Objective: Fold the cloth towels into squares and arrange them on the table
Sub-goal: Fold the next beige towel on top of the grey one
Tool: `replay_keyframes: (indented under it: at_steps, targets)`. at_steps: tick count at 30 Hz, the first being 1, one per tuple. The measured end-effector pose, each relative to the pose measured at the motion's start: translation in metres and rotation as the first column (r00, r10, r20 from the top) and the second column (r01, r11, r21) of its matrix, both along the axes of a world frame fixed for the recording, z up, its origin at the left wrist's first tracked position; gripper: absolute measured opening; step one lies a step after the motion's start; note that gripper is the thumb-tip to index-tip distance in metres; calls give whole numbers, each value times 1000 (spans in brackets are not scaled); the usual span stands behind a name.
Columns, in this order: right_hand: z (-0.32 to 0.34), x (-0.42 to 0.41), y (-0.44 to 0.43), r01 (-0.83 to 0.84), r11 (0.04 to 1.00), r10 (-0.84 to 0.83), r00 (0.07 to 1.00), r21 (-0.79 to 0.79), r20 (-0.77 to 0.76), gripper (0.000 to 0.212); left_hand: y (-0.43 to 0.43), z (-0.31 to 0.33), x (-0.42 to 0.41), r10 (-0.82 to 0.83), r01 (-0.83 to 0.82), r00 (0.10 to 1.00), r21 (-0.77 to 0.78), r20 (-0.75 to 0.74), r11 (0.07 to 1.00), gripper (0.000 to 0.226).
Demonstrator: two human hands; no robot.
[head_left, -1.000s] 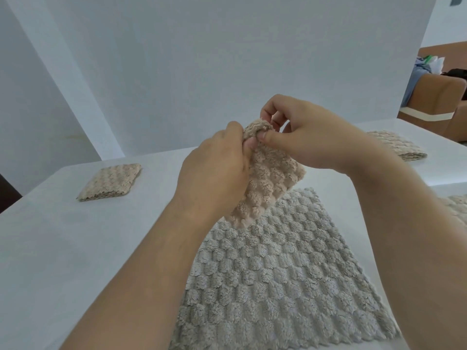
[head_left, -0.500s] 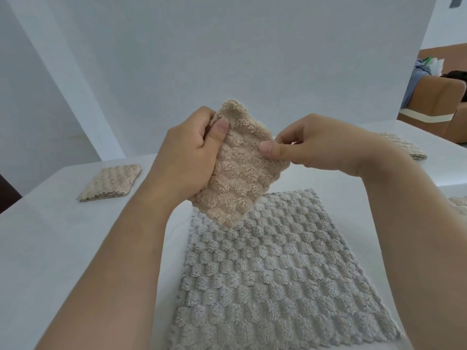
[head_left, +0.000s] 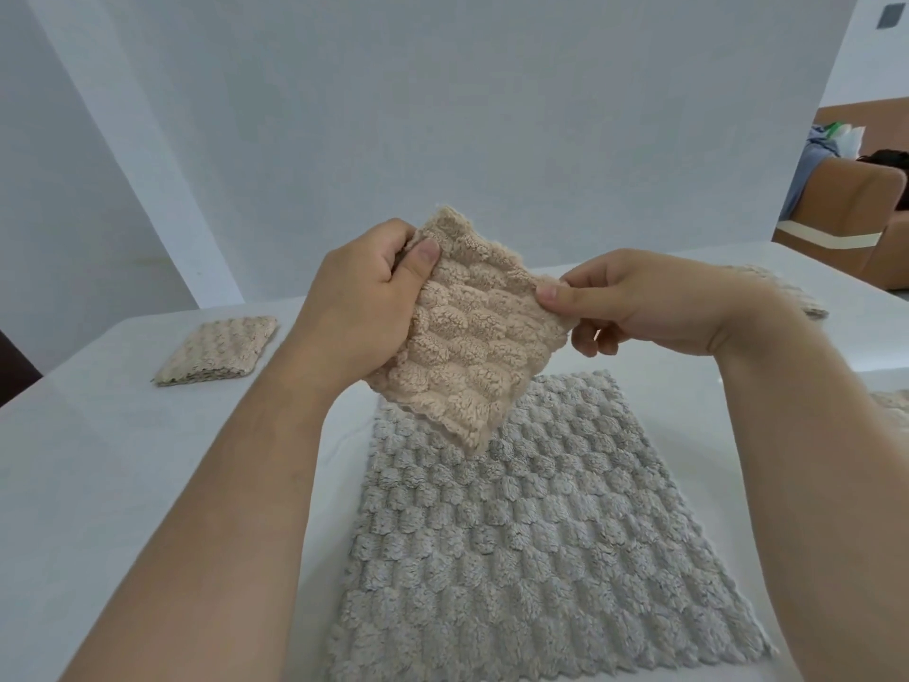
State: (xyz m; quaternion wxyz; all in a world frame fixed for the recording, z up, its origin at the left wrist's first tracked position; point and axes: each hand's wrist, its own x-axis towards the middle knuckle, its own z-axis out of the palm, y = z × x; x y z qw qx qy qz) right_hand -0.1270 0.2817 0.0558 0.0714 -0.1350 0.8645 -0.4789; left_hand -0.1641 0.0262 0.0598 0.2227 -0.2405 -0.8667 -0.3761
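- A person holds up a small beige fluffy cloth towel with soft round bumps [head_left: 472, 337], folded into a thick, almost square pad
- This beige towel is in the air in the middle of the view, over the far end of a big grey fluffy towel [head_left: 531, 558]
- It is tipped so it stands on a corner like a kite: one corner points up, one points down at the grey towel, and one points to the right
- Its sides look nearly the same, so it has no clear long way
- Its bumpy front faces the person
- I cannot tell if the bottom corner touches the grey towel
- The left hand [head_left: 364, 307] grips the left side of the beige towel, with the thumb pressed on the front near the top corner and the fingers curled round the back
- The right hand [head_left: 654, 302] pinches the right corner between thumb and first finger, and its other fingers are curled underneath
- The grey towel lies flat and spread out on the white table [head_left: 98, 484], with its long way running from the person to the far side
- A folded beige towel [head_left: 216, 349] lies far off to the left on the table
- Another folded towel [head_left: 797, 297] peeks out behind the right hand
- A brown sofa [head_left: 856, 204] stands far away on the right
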Motion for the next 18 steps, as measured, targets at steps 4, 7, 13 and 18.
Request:
replay_keyframes:
  at_steps: [4, 7, 13, 18]
  targets:
    - [-3, -5, -11, 43, 998, -44, 998, -35, -47, 45, -1, 0, -2, 39, -39, 999, -16, -15, 999, 34]
    - [-5, -6, -15, -3, 992, -5, 998, -126, -70, 41, -6, 3, -2, 58, -58, 998, 1, -22, 998, 39]
    - [-8, -5, -13, -117, 987, 116, 993, -114, -13, 31, -9, 8, 0, 43, -44, 999, 44, 23, 998, 42]
    - [-8, -7, -9, -84, 982, 87, 996, -168, 12, 35, -12, 8, -1, 34, -42, 993, 69, 116, 997, 41]
